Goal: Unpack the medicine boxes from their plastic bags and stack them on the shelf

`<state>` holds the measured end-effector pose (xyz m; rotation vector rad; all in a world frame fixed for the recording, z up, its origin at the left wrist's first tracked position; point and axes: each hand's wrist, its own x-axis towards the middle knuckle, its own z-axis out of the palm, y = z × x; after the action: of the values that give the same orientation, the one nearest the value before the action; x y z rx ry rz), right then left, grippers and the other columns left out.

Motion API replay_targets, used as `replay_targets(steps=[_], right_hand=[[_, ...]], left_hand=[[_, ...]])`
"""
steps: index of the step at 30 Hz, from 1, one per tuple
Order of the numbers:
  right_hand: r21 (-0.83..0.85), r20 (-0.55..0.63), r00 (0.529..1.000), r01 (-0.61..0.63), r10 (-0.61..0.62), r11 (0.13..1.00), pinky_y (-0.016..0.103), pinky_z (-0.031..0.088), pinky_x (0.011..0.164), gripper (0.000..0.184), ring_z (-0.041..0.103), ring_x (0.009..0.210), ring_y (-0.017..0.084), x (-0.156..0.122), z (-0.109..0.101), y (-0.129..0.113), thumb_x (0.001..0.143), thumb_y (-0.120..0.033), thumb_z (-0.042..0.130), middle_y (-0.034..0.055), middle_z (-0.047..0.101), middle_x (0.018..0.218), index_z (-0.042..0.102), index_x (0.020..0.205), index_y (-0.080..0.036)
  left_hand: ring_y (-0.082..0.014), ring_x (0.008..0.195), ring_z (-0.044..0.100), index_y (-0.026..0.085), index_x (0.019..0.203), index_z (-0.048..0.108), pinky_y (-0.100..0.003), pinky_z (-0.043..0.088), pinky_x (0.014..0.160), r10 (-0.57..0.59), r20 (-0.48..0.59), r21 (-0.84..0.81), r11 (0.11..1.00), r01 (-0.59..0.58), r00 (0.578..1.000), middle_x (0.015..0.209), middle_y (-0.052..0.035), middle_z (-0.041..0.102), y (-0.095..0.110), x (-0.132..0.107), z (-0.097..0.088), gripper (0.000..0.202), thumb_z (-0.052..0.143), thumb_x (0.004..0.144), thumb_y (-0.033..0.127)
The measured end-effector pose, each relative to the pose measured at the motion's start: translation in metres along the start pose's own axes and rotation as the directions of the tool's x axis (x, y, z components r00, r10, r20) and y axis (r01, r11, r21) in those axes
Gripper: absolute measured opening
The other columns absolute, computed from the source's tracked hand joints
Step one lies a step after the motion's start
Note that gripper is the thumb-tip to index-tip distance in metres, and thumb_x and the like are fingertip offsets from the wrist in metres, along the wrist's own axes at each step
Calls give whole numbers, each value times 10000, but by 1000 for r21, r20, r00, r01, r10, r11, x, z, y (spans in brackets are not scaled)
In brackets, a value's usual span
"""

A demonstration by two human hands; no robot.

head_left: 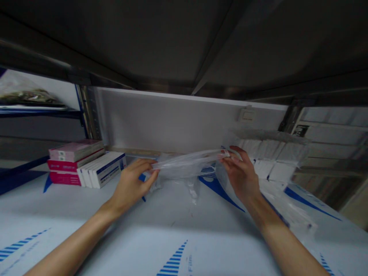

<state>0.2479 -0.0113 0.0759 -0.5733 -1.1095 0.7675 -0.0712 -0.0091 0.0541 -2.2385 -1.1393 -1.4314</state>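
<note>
A clear plastic bag (186, 165) is stretched between my two hands above the shelf surface, with loose folds drooping below it. My left hand (135, 180) pinches its left end between thumb and fingers. At the other end, my right hand (240, 168) grips the plastic with bent fingers. Light shows through the bag, and I make out nothing inside it. Beyond my right hand stands a plastic-wrapped pack of white boxes (273, 157). Left of my left hand sit white boxes with a blue stripe (106, 170).
Pink and red boxes (69, 163) are stacked at the left back. More clear plastic (293, 211) lies at the right. A dark shelf (161, 42) hangs low overhead. Metal posts (89, 111) flank the pale back wall (172, 122), which carries a switch (247, 115).
</note>
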Motion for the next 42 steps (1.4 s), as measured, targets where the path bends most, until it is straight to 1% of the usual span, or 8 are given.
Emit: replay_targets(steps=[6, 11, 13, 20, 24, 27, 32, 42], right_hand=[[-523, 217, 975, 161, -52, 837, 558, 371, 1138, 832, 473, 1368, 290, -2, -12, 26, 700, -393, 814, 100, 469, 1506, 412, 1426, -339], [-685, 413, 775, 611, -479, 398, 572, 282, 1196, 731, 304, 1488, 315, -9, 28, -15, 780, -318, 744, 121, 366, 1573, 432, 1441, -296], [-635, 575, 714, 697, -399, 333, 557, 244, 1218, 636, 330, 1480, 308, -3, 55, -40, 791, -321, 741, 81, 515, 1486, 521, 1387, -307], [-529, 674, 700, 234, 236, 816, 342, 574, 737, 915, 712, 825, 202, 44, 119, -56, 707, -264, 805, -2, 748, 905, 392, 1519, -344], [-393, 564, 797, 30, 215, 919, 231, 509, 542, 712, 639, 596, 128, 68, 122, -24, 675, -153, 735, -64, 678, 699, 546, 1348, -285], [-341, 210, 970, -43, 121, 939, 210, 487, 476, 495, 615, 530, 118, 84, 114, 10, 624, -152, 733, -77, 647, 641, 605, 1091, -255], [-320, -222, 968, -183, 114, 930, 257, 561, 542, 343, 636, 531, 130, 98, 91, 71, 627, -161, 696, -81, 588, 606, 499, 893, -248], [-661, -97, 950, -283, 296, 695, 311, 590, 670, 83, 672, 652, 138, 92, 58, 135, 783, -195, 731, -27, 669, 679, 656, 799, -163]], left_hand=[[-168, 633, 630, 209, 776, 579, -273, 502, 603, -417, -48, -462, 815, 350, 908, 671, 23, 631, 0, 14, -1, 290, 680, 812, 478], [-185, 634, 681, 234, 1083, 513, -306, 560, 635, -394, 116, -705, 614, 355, 912, 715, 39, 637, -5, 28, -12, 435, 744, 764, 419], [-185, 616, 683, 235, 1203, 504, -287, 548, 604, -298, 230, -717, 592, 368, 927, 682, 40, 644, -3, 41, -19, 490, 721, 798, 406], [-151, 644, 654, 245, 1413, 477, -248, 526, 600, -194, 459, -682, 549, 484, 867, 798, 6, 684, -6, 92, -28, 695, 753, 788, 369], [-233, 876, 722, 248, 1520, 378, -333, 584, 745, -198, 557, -642, 513, 570, 806, 1064, -92, 738, -33, 103, -25, 774, 700, 846, 455], [-285, 1039, 723, 278, 1598, 191, -412, 589, 829, -157, 676, -582, 486, 652, 720, 1209, -141, 723, -57, 99, -17, 823, 588, 918, 516], [-272, 1031, 729, 345, 1597, 122, -447, 580, 852, -230, 722, -547, 386, 742, 652, 1270, -142, 689, -76, 91, 21, 950, 699, 843, 374], [-152, 615, 633, 244, 1344, 574, -251, 494, 591, -401, 672, -312, 609, 729, 623, 717, 7, 688, -88, 91, 66, 663, 670, 690, 190]])
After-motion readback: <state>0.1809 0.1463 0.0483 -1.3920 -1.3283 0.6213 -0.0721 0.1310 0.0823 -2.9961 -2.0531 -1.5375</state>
